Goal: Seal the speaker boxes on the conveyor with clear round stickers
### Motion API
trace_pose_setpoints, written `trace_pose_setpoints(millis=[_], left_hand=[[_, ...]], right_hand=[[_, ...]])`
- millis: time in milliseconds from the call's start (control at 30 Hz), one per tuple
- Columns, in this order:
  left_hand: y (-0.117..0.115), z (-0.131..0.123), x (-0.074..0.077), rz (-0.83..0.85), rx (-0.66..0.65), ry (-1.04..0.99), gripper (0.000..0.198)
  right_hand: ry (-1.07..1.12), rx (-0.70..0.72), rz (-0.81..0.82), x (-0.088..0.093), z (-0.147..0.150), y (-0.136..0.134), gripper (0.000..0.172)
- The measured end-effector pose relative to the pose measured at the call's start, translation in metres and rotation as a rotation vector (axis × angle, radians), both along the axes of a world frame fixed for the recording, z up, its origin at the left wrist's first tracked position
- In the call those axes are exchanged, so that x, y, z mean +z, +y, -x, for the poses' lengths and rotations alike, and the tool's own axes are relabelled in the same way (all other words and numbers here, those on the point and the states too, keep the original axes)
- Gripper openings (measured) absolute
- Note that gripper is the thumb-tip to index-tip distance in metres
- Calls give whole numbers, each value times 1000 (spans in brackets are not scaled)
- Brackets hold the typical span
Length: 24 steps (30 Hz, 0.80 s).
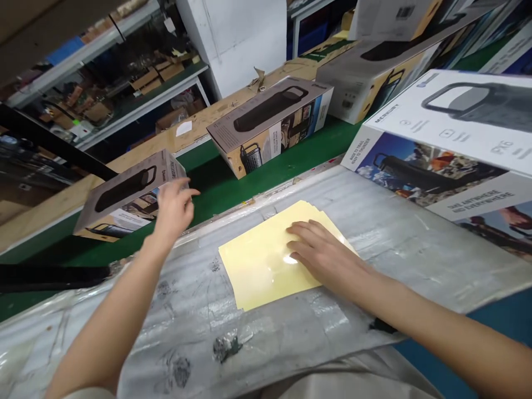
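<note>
We count one stack of yellow sheets (261,260) on the plastic-covered bench (291,343), the right hand (320,249) resting on it, unclenched. The left hand (173,210), fingers apart, is at the leftmost of at least three speaker boxes (120,195) along the green belt (211,200); contact we cannot confirm.

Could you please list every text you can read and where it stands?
"TAKE ANYWHERE AND EVERYWHERE": side of the large white box at right.
"MERKURY": same box, top.
"PX6", apparently: same top.
Remaining print there and on the other boxes: too small or blurred.
</note>
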<state>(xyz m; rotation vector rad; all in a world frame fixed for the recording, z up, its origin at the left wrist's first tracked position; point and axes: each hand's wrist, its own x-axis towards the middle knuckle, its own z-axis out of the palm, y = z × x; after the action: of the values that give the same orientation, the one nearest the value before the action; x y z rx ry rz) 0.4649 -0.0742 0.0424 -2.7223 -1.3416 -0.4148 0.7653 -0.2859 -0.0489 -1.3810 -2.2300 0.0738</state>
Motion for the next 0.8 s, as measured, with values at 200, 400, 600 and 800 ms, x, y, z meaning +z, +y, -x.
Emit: trace_pose_setpoints(millis=[200, 400, 600, 800], left_hand=[[-86, -20, -50, 569, -197, -23, 57], [-95, -12, -79, 623, -187, -55, 83], [-94, -12, -81, 665, -191, -87, 87], [-95, -12, -82, 665, -196, -103, 87]], right_hand=[[-122, 234, 188, 32, 35, 42, 30], [-16, 421, 322, 19, 60, 94, 16], [87, 436, 329, -2, 58, 96, 14], [100, 436, 330, -2, 59, 93, 19]])
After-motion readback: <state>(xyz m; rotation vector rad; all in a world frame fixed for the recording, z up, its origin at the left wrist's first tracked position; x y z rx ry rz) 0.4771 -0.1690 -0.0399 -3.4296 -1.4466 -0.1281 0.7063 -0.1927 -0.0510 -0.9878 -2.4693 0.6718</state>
